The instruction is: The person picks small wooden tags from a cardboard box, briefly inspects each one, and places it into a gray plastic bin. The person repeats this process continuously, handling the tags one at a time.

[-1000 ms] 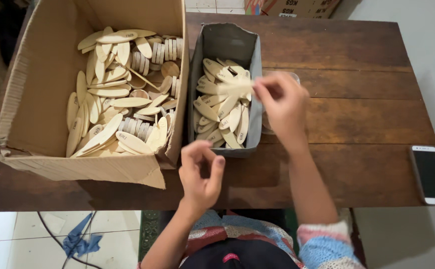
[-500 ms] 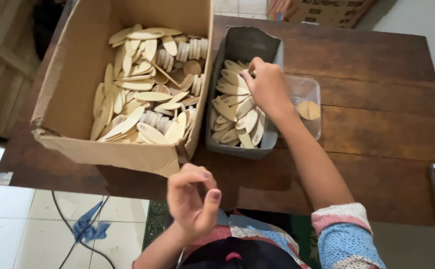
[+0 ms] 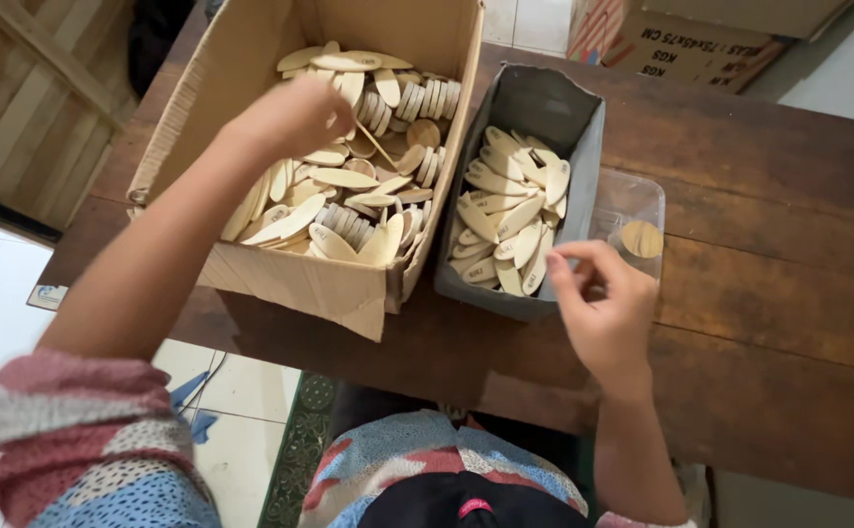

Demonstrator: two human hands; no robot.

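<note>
Left hand [image 3: 290,117] curled, contents hidden, over the cardboard box [image 3: 349,284] of wooden ovals [image 3: 349,181]; right hand [image 3: 598,308] pinched, apparently empty, beside the grey tray [image 3: 584,166], which an elbow could have knocked off the bench [image 3: 769,293].

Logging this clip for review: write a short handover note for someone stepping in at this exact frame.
Left hand: reaching into the cardboard box, over the loose wooden ovals; whether it grips one cannot be seen.
Right hand: at the near corner of the grey tray, fingers loosely curled, nothing visible in them.
Things: box holds many ovals, flat and stacked on edge; grey tray holds a smaller pile. A clear tub beside the tray holds one round wooden disc.
Done: part of the ovals lie in the tray.
Left: most are in the box.
</note>
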